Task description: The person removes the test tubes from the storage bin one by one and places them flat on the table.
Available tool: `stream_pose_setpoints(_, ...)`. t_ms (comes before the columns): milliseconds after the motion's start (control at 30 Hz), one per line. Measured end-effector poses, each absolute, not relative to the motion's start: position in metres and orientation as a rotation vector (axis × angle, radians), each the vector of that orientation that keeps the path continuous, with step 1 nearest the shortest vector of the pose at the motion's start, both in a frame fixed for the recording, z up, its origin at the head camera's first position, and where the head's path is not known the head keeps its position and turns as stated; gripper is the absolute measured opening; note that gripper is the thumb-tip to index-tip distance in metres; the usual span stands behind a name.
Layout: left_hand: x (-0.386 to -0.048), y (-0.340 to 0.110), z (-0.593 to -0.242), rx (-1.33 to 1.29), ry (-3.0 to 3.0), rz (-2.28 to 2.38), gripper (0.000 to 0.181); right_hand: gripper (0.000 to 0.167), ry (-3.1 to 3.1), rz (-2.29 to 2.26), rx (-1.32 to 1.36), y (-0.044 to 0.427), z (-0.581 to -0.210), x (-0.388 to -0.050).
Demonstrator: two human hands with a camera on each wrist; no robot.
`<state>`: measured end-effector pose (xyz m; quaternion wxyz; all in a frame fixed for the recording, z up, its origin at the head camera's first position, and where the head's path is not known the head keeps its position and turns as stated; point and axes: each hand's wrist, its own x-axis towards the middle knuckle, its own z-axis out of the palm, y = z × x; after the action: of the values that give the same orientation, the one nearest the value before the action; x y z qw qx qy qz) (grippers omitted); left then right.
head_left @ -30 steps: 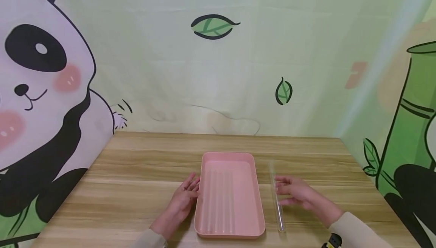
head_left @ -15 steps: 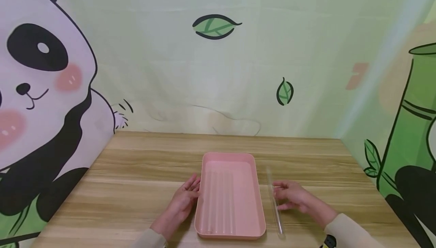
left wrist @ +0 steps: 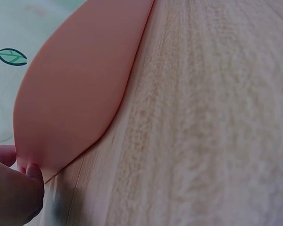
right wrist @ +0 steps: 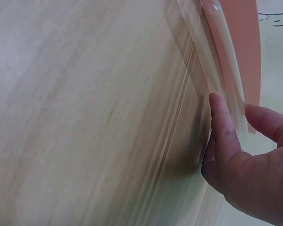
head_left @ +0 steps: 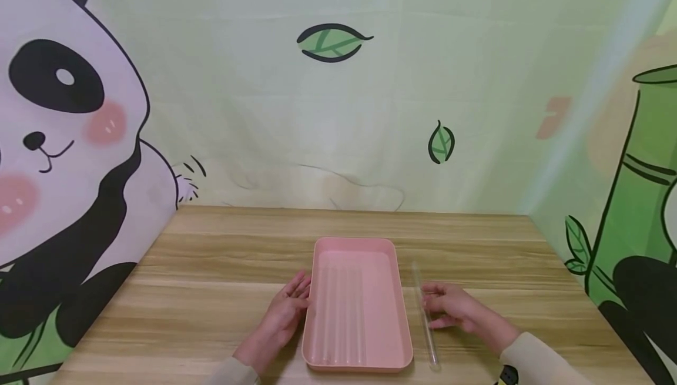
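Between my hands sits a pink tray (head_left: 385, 305), several clear tubes (head_left: 341, 314) lying lengthwise inside, toward my left hand (head_left: 281, 313), whose loosely extended fingers touch its wall. My right hand (head_left: 453, 307) pinches another clear tube (head_left: 430, 339) just outside the tray.

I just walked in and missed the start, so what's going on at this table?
A person is working with both bare hands at a wooden table. A clear tube is in the grip of the right hand, outside a pink tray and just to its right. The left hand touches the tray's left side. A row of tubes lies side by side in the left part of the tray.
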<state>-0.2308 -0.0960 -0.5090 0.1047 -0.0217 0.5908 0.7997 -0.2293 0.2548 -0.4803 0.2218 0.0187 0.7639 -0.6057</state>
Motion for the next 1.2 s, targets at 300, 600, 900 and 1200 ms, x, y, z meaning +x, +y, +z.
stream_pose_setpoints(300,-0.230,-0.096,-0.508,-0.085,1.748,2.357,0.075,0.062,2.092,-1.668,0.067,0.255,-0.481,-0.231)
stream_pose_setpoints(600,-0.230,-0.096,-0.508,-0.081,1.744,2.353,0.075,0.063,2.084,-1.673,0.097,0.253,-0.481,-0.234)
stream_pose_setpoints(900,-0.229,-0.096,-0.507,-0.089,1.739,2.355,0.075,0.062,2.107,-1.656,0.113,0.250,-0.479,-0.236)
stream_pose_setpoints(1200,-0.230,-0.096,-0.508,-0.094,1.747,2.352,0.074,0.060,2.187,-1.605,0.153,0.243,-0.477,-0.239)
